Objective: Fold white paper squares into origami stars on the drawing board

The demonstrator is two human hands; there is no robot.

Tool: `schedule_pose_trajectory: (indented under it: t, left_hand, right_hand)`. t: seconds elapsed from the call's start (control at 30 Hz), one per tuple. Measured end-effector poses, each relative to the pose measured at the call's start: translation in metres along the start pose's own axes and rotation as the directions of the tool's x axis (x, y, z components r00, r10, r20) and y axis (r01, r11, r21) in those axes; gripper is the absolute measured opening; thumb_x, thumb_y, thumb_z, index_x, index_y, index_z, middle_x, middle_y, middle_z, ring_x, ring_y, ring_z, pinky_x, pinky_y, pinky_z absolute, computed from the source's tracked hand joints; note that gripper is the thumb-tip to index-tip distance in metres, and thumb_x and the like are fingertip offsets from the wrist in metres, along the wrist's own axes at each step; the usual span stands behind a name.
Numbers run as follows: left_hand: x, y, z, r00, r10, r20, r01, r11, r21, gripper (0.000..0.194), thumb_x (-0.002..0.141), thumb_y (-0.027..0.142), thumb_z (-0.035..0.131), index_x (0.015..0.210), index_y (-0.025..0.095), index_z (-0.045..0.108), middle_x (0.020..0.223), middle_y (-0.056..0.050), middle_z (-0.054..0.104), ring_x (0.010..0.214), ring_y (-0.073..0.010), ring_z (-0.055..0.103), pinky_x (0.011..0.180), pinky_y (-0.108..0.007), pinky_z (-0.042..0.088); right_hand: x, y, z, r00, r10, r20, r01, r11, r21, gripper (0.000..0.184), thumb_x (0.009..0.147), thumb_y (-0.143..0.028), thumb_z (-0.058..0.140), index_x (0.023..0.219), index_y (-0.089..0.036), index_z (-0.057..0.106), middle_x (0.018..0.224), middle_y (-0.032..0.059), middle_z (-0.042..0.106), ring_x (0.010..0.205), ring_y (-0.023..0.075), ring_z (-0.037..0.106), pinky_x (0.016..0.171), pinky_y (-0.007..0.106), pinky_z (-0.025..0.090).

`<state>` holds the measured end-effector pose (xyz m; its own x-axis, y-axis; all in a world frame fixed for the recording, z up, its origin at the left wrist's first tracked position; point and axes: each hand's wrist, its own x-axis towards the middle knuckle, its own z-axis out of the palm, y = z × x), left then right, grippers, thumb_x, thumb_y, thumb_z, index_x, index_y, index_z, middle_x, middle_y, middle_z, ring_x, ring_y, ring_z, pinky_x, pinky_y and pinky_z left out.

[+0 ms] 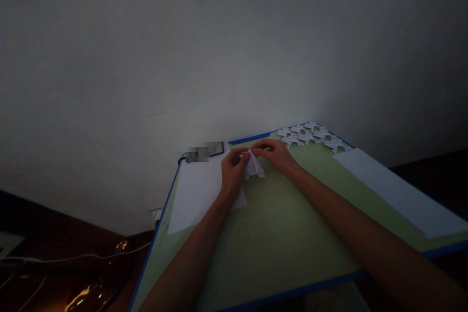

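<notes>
A folded white paper figure with a pointed top stands between my two hands, above the green tabletop. My left hand pinches its upper left side between thumb and fingers. At the pointed tip, the fingertips of my right hand are closed on the paper too. Below and left of my left hand lies a white sheet of paper. Several finished-looking folded paper figures of a similar shape lie in rows at the far right corner.
A phone with a cable rests on the sheet's far edge. A stack of white paper lies along the table's right side. The green table has blue edging and meets a grey wall. White cables hang at lower left.
</notes>
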<state>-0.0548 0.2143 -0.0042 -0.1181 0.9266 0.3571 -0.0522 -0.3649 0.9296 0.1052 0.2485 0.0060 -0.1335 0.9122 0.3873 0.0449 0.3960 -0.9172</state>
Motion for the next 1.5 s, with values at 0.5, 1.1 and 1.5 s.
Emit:
schedule_pose_trajectory:
  t: [0.5, 1.1, 1.5]
  left_hand:
    - [-0.001, 0.001, 0.002, 0.995, -0.103, -0.009, 0.102, 0.993, -0.068, 0.028, 0.068, 0.036, 0.085, 0.084, 0.015, 0.076, 0.078, -0.005, 0.073, 0.069, -0.0149, 0.064, 0.066, -0.027, 0.048]
    - [-0.001, 0.003, 0.000, 0.999, -0.037, -0.018, 0.038, 0.999, 0.018, 0.022, 0.069, 0.034, 0.084, 0.082, 0.017, 0.079, 0.070, -0.003, 0.072, 0.062, -0.0135, 0.059, 0.060, -0.026, 0.046]
    - [-0.003, 0.001, 0.001, 1.000, -0.022, -0.003, 0.022, 0.993, 0.113, 0.031, 0.070, 0.042, 0.085, 0.084, 0.015, 0.078, 0.063, -0.002, 0.065, 0.056, -0.0115, 0.052, 0.053, -0.024, 0.038]
  right_hand:
    - [0.005, 0.004, -0.007, 0.991, 0.069, 0.111, -0.074, 0.996, 0.050, 0.020, 0.070, -0.037, 0.076, 0.076, -0.019, 0.078, 0.077, 0.0028, 0.075, 0.075, 0.0174, 0.065, 0.076, 0.032, 0.050]
    - [0.005, 0.006, -0.007, 0.991, 0.037, 0.130, -0.040, 0.999, 0.022, 0.021, 0.071, -0.038, 0.075, 0.075, -0.017, 0.077, 0.073, 0.0021, 0.073, 0.070, 0.0162, 0.063, 0.071, 0.030, 0.048]
    - [0.003, 0.010, -0.003, 0.995, -0.068, 0.069, 0.078, 0.983, -0.166, 0.018, 0.077, -0.033, 0.068, 0.077, -0.015, 0.074, 0.072, 0.0046, 0.073, 0.067, 0.0167, 0.063, 0.062, 0.028, 0.046]
